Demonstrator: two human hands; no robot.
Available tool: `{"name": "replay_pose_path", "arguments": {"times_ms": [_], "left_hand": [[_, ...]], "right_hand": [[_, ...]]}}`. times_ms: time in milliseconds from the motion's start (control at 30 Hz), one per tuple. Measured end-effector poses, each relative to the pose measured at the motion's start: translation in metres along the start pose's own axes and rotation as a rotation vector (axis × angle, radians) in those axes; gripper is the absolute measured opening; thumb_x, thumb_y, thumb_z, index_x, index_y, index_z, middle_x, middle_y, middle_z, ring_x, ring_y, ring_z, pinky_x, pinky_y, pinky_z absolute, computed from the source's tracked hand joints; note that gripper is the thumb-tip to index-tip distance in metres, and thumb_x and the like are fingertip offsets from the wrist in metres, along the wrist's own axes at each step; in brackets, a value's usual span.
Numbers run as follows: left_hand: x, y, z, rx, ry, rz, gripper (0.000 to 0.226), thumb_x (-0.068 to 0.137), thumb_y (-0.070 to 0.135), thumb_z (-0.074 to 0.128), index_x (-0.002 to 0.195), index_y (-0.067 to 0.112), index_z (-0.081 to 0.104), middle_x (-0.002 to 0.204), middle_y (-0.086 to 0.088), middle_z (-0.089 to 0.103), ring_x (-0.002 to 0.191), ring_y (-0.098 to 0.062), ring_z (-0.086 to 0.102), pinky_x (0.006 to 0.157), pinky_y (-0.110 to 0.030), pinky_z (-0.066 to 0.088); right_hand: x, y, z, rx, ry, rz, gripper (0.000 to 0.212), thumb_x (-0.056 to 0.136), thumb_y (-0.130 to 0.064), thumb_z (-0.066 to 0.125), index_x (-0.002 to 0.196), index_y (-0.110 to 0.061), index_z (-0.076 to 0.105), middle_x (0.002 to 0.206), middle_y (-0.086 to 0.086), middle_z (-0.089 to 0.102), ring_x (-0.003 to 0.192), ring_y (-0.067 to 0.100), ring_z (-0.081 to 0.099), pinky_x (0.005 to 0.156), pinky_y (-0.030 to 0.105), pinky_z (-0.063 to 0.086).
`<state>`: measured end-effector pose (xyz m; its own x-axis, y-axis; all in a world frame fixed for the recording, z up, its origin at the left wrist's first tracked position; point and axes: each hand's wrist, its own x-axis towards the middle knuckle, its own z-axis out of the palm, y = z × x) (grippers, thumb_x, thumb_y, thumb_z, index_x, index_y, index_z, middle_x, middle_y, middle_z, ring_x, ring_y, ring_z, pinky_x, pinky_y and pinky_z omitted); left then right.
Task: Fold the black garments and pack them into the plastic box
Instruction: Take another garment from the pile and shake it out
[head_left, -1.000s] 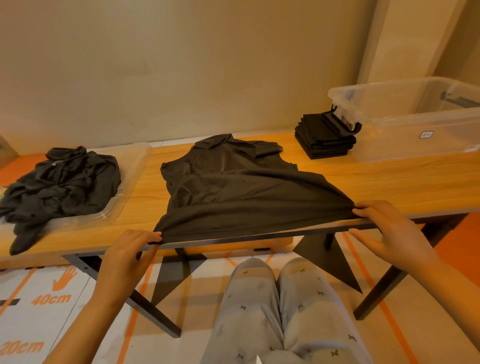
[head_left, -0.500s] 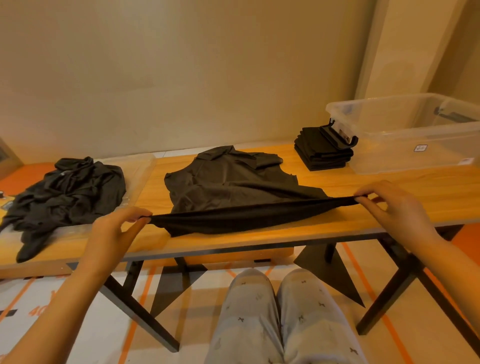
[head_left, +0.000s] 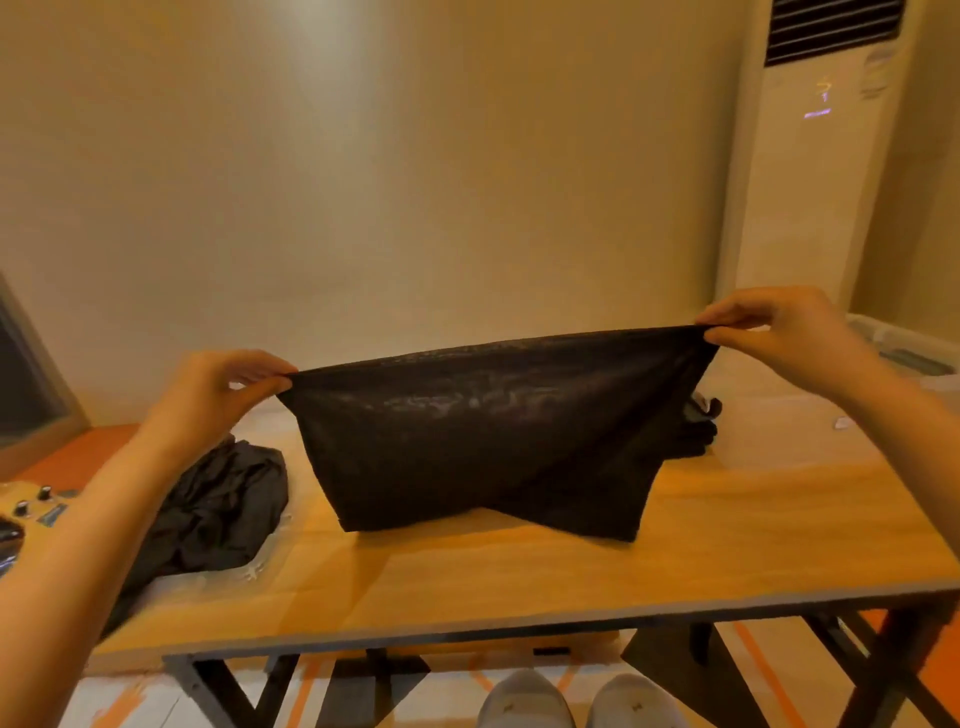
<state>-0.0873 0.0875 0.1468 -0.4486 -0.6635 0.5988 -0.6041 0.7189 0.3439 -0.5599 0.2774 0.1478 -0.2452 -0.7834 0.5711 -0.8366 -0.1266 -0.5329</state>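
Hands: left hand (head_left: 215, 387) and right hand (head_left: 779, 332) each pinch a hem corner.
Garment (head_left: 488, 431): probably light, limp; best held at corners.

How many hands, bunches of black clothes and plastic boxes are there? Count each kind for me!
Hands: 2 (left hand, right hand)
Bunches of black clothes: 3 (held garment, crumpled heap, folded stack)
Plastic box: 1
Total: 6
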Motion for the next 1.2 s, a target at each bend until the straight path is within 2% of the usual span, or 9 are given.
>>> {"name": "replay_pose_path", "arguments": {"times_ms": [200,300,500,700,767,833,933,1067,1200], "left_hand": [[0.054,0.022,-0.046,-0.041,0.104,0.053,0.035,0.088,0.002,0.062,0.085,0.037,0.062,0.084,0.005,0.067,0.081,-0.014,0.063,0.078,-0.028,0.045],[0.074,0.034,-0.065,-0.158,0.158,0.008,0.022,0.092,0.007,0.059,0.088,0.026,0.067,0.088,0.003,0.068,0.084,-0.014,0.063,0.082,-0.03,0.046],[0.099,0.069,-0.098,-0.679,0.238,-0.106,0.021,0.1,0.009,0.043,0.091,0.01,0.062,0.077,0.001,0.069,0.08,-0.013,0.064,0.068,-0.019,0.054],[0.116,0.075,-0.117,-1.007,0.243,-0.123,0.024,0.097,0.024,0.048,0.106,0.011,0.066,0.086,-0.002,0.068,0.079,-0.019,0.063,0.064,-0.025,0.051],[0.12,0.068,-0.108,-0.975,0.219,-0.175,0.022,0.097,0.022,0.049,0.106,0.01,0.066,0.083,-0.001,0.07,0.078,-0.019,0.065,0.064,-0.025,0.052],[0.123,0.058,-0.091,-0.94,0.22,-0.22,0.017,0.098,0.014,0.048,0.099,0.01,0.065,0.079,-0.002,0.07,0.066,-0.01,0.068,0.055,-0.018,0.053],[0.13,0.023,-0.057,-0.71,0.124,-0.269,0.014,0.096,0.008,0.051,0.095,0.007,0.065,0.088,-0.011,0.066,0.077,-0.017,0.066,0.063,-0.022,0.054],[0.143,-0.045,0.006,-0.419,-0.212,-0.428,0.009,0.092,0.003,0.058,0.096,-0.002,0.065,0.092,-0.022,0.068,0.079,-0.029,0.066,0.063,-0.03,0.058],[0.172,-0.093,0.065,-0.215,-0.385,-0.522,0.006,0.093,0.006,0.058,0.09,0.002,0.061,0.086,-0.017,0.065,0.069,-0.023,0.064,0.057,-0.027,0.055]], "right_hand": [[0.058,-0.036,-0.041,-0.037,0.115,-0.109,0.02,0.092,-0.007,0.059,0.108,-0.01,0.069,0.096,0.003,0.064,0.087,0.012,0.056,0.071,0.009,0.036],[0.076,-0.053,-0.058,0.01,0.178,-0.139,0.016,0.096,-0.01,0.053,0.104,-0.01,0.067,0.093,0.005,0.064,0.085,0.014,0.057,0.076,0.022,0.04],[0.093,-0.081,-0.09,0.504,0.222,-0.089,0.021,0.099,-0.008,0.042,0.087,-0.011,0.059,0.085,0.006,0.058,0.071,0.004,0.06,0.065,0.014,0.052],[0.106,-0.106,-0.107,0.815,0.234,-0.102,0.017,0.097,-0.016,0.049,0.086,-0.016,0.061,0.068,-0.005,0.061,0.061,0.004,0.056,0.054,0.016,0.043],[0.111,-0.106,-0.098,0.807,0.184,-0.08,0.013,0.084,-0.028,0.062,0.088,-0.016,0.062,0.064,-0.007,0.063,0.058,0.002,0.058,0.048,0.011,0.044],[0.119,-0.095,-0.082,0.752,0.134,-0.041,0.034,0.066,-0.041,0.068,0.089,-0.016,0.063,0.064,-0.007,0.065,0.057,0.001,0.06,0.049,0.01,0.046],[0.14,-0.055,-0.044,0.626,0.017,0.047,0.01,0.093,-0.018,0.055,0.091,-0.014,0.064,0.08,0.003,0.066,0.07,0.007,0.065,0.06,0.016,0.052],[0.173,0.011,0.027,0.296,-0.219,0.253,0.015,0.1,-0.015,0.048,0.099,-0.019,0.063,0.101,0.006,0.064,0.097,0.021,0.062,0.084,0.034,0.053],[0.216,0.054,0.093,0.037,-0.316,0.335,0.026,0.101,-0.019,0.046,0.094,-0.004,0.066,0.089,0.011,0.065,0.086,0.024,0.063,0.077,0.034,0.052]]}}
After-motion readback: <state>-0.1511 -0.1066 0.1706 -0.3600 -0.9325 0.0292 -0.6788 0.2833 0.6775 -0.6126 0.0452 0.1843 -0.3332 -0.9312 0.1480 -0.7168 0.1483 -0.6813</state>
